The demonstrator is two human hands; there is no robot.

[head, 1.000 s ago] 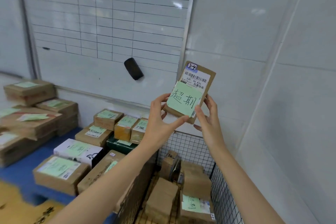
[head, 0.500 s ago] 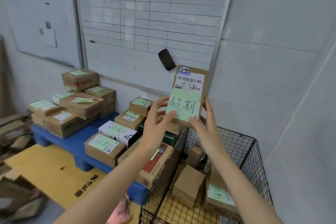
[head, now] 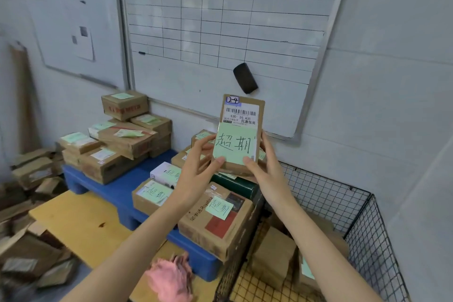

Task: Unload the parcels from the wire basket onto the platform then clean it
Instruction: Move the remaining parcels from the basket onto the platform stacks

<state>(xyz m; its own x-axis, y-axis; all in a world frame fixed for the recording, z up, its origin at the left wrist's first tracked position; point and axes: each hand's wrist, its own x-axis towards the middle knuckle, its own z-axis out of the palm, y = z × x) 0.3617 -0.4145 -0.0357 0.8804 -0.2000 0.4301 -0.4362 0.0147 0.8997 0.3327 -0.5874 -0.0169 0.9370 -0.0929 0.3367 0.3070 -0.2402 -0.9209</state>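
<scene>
Above the blue platform [head: 115, 186], the left hand [head: 196, 167] and right hand [head: 267, 169] were closed on the small labelled parcel [head: 241, 130], which should be lowered flat onto a bare part of the platform.

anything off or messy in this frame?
Yes. The black eraser sits tilted on the whiteboard. Flattened cardboard scraps litter the floor left of the blue platform. The held parcel looks intact.
</scene>
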